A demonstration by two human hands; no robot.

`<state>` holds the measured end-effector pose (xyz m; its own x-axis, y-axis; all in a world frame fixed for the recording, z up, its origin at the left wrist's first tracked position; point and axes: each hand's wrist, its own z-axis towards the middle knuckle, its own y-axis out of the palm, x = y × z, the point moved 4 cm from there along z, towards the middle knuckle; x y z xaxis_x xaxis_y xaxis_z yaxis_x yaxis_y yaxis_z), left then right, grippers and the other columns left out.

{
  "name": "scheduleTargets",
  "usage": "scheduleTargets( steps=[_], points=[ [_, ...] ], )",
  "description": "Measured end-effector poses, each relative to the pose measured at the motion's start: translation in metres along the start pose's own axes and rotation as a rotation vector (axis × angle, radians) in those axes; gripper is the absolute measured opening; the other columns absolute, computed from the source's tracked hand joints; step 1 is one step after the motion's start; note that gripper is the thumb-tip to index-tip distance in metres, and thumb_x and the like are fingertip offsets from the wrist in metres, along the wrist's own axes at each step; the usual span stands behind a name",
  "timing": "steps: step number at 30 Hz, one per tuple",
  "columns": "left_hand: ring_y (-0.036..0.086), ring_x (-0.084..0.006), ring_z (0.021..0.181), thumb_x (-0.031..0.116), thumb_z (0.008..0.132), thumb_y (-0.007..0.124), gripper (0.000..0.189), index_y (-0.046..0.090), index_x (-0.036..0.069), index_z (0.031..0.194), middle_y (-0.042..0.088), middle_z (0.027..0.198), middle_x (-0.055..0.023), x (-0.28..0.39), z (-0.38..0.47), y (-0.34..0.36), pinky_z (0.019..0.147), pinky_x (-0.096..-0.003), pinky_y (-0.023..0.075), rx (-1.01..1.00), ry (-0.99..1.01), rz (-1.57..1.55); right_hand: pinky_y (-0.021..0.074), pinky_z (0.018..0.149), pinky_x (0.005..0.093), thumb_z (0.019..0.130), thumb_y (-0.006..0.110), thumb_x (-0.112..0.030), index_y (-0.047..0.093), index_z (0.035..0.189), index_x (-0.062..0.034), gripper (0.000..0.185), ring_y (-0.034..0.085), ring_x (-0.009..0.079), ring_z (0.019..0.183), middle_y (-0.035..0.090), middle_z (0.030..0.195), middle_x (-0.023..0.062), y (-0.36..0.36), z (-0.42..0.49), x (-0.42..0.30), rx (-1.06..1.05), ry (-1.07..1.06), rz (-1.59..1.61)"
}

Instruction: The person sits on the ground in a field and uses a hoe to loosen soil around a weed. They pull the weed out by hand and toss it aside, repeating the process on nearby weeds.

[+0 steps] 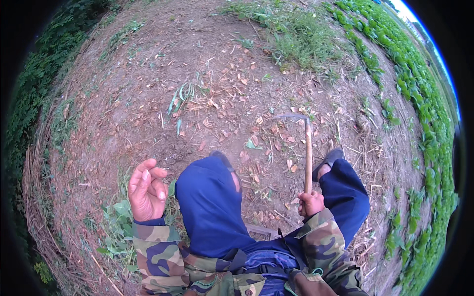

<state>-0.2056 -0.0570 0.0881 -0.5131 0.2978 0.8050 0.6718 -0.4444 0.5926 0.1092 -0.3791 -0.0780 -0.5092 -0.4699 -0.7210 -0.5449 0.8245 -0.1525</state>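
Observation:
My right hand [311,204] is closed around the lower end of the wooden handle of a sickle [308,159]. The handle points away from me, and its thin curved metal blade [290,115] extends to the left above the leaf-strewn soil. My left hand [148,190] is raised beside my left knee, palm partly up with fingers loosely curled, and holds nothing visible. A torn green leaf [253,144] lies on the ground between the hands, beyond my feet. Long narrow green leaves [180,97] lie farther off, near dry stalks.
My knees in blue trousers [211,199] are bent, and part of a low seat frame [261,231] shows below me. Leafy weeds [120,225] grow by my left forearm. Feathery weeds [303,39] stand ahead; green crop rows [426,122] run along the right, shrubs [40,74] at left.

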Motion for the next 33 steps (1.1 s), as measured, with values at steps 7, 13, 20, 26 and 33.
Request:
scheduleTargets(
  steps=[7, 13, 20, 26, 33],
  points=[
    [0.060, -0.0084, 0.063, 0.016, 0.096, 0.058, 0.031, 0.054, -0.003, 0.120, 0.066, 0.092, -0.0099, -0.052, 0.018, 0.050, 0.053, -0.0184, 0.0444, 0.041, 0.000, 0.618, 0.0399, 0.031, 0.0306, 0.075, 0.065, -0.008, 0.049, 0.077, 0.0011, 0.019, 0.053, 0.0154, 0.039, 0.054, 0.060, 0.0073, 0.007, 0.003, -0.015, 0.052, -0.059, 0.051],
    [0.058, -0.0071, 0.066, 0.007, 0.092, 0.061, 0.029, 0.055, -0.004, 0.119, 0.064, 0.090, -0.0067, -0.064, 0.016, 0.068, 0.058, -0.0217, 0.0497, 0.011, 0.073, 0.877, 0.0396, 0.033, 0.0313, 0.079, 0.065, -0.008, 0.048, 0.082, 0.0021, 0.020, 0.053, 0.0173, 0.040, 0.053, 0.060, 0.0077, 0.050, 0.016, 0.008, -0.049, -0.057, -0.069],
    [0.058, -0.0078, 0.067, 0.005, 0.092, 0.061, 0.028, 0.056, -0.004, 0.117, 0.062, 0.088, -0.0060, -0.064, 0.017, 0.064, 0.059, -0.0233, 0.0510, 0.074, 0.073, 0.870, 0.0435, 0.041, 0.0364, 0.077, 0.066, -0.011, 0.056, 0.085, 0.0049, 0.021, 0.055, 0.0194, 0.047, 0.057, 0.065, 0.0099, 0.063, 0.004, 0.054, -0.195, 0.156, -0.125],
    [0.058, -0.0082, 0.067, 0.005, 0.092, 0.061, 0.027, 0.056, -0.005, 0.117, 0.063, 0.088, -0.0067, -0.059, 0.016, 0.060, 0.059, -0.0228, 0.0501, 0.085, 0.059, 0.881, 0.0405, 0.036, 0.0359, 0.074, 0.068, -0.012, 0.054, 0.079, 0.0023, 0.021, 0.055, 0.0203, 0.044, 0.055, 0.062, 0.0094, 0.039, -0.017, 0.036, -0.178, 0.162, -0.252],
    [0.059, -0.0079, 0.067, 0.005, 0.092, 0.061, 0.026, 0.057, -0.004, 0.116, 0.063, 0.088, -0.0065, -0.061, 0.015, 0.058, 0.059, -0.0229, 0.0504, 0.089, 0.089, 0.841, 0.0399, 0.035, 0.0345, 0.071, 0.069, -0.011, 0.053, 0.076, 0.0018, 0.020, 0.054, 0.0189, 0.041, 0.054, 0.056, 0.0093, 0.008, -0.034, 0.025, -0.084, 0.103, -0.174]
  ],
)
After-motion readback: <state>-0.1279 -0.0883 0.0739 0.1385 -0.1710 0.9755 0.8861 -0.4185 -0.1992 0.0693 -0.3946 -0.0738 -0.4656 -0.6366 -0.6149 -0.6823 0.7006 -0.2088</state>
